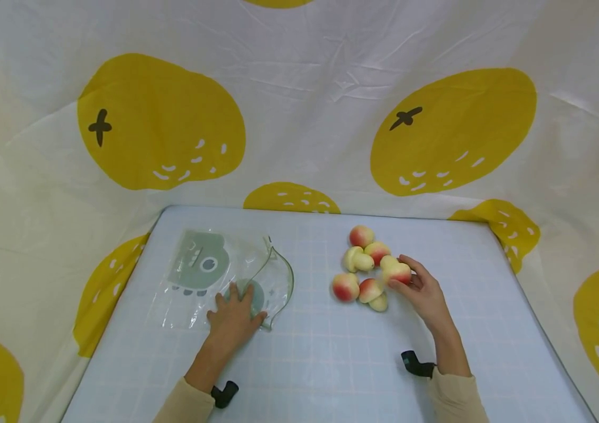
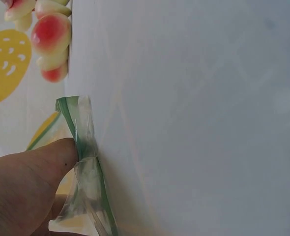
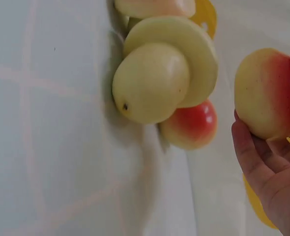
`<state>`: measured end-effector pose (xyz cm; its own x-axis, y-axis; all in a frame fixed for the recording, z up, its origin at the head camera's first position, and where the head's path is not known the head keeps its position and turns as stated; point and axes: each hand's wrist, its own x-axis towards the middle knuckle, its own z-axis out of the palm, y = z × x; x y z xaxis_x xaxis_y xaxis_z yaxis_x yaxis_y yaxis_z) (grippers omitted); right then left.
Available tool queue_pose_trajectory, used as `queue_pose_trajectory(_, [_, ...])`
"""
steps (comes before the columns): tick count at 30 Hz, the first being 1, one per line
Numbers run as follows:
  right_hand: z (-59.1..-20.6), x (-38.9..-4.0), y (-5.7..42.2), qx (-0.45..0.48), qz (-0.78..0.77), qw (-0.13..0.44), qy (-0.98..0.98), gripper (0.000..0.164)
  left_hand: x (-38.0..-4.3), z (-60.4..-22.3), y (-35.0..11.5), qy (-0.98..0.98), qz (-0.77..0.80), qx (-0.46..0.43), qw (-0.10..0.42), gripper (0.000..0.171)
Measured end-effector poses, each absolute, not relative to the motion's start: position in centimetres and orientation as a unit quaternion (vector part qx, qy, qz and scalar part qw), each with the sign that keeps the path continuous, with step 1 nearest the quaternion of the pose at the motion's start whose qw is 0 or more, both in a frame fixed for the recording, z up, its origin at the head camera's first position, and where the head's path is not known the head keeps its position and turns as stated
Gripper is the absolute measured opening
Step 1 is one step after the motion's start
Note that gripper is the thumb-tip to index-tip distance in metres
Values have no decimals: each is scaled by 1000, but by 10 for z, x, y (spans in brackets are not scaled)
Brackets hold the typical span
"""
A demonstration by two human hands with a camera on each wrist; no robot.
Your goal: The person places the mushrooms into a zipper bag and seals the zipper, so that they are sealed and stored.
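Observation:
My right hand (image 1: pixel 426 296) grips a red-and-yellow toy mushroom (image 1: pixel 395 271) between thumb and fingers, raised off the table as the right wrist view shows. Just left of it, several similar mushrooms lie in a loose group, among them a yellow one on its side (image 1: pixel 358 259) and a red-capped one (image 1: pixel 345 287). A clear plastic bag (image 1: pixel 172 311) with a green monster print and green-edged mouth lies flat at the left. With fingers spread, my left hand (image 1: pixel 233 320) rests on the bag near its mouth. The left wrist view shows the thumb against the bag's green edge (image 2: pixel 71 123).
The table (image 1: pixel 320 370) has a pale checked cover. Behind and beside it hangs a white cloth (image 1: pixel 299 117) with yellow fruit prints. A black wrist mount (image 1: pixel 225 393) sits on the left wrist, another (image 1: pixel 417 364) on the right.

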<state>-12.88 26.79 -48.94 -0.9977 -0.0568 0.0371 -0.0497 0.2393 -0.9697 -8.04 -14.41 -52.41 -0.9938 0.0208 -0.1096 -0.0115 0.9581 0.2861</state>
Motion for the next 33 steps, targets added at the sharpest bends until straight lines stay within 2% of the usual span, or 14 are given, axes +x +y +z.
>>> queue_pose_trajectory(16, [-484, -128, 221, -146, -620, 2, 771, 68, -80, -523, -144, 988, 145, 10, 49, 78])
queue_pose_trajectory(25, [-483, -130, 180, -188, -610, 33, 769, 68, -80, -524, -145, 989, 139, 10, 42, 78])
queue_pose_trajectory(33, [-454, -123, 150, -231, -602, 29, 764, 62, -80, -525, -145, 990, 136, 10, 41, 78])
